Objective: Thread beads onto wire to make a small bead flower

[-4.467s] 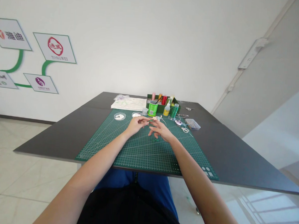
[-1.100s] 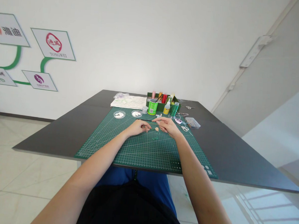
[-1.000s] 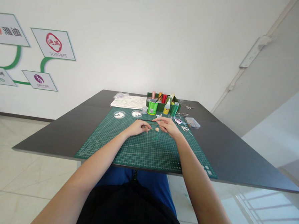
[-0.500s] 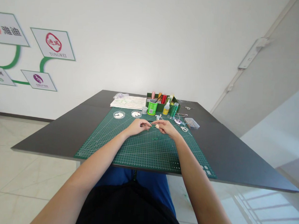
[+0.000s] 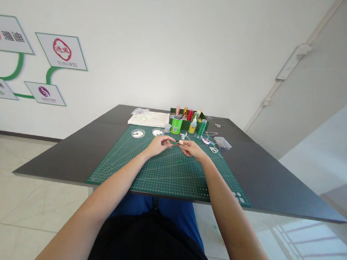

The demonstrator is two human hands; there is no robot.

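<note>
Above the middle of the green cutting mat (image 5: 165, 172), the left hand (image 5: 158, 145) and right hand (image 5: 193, 149) meet fingertip to fingertip, both pinched on a small pale piece (image 5: 181, 143) on a thin stem, with the green cup (image 5: 177, 124) at twelve o'clock and two clear dishes (image 5: 138, 133) at ten.
</note>
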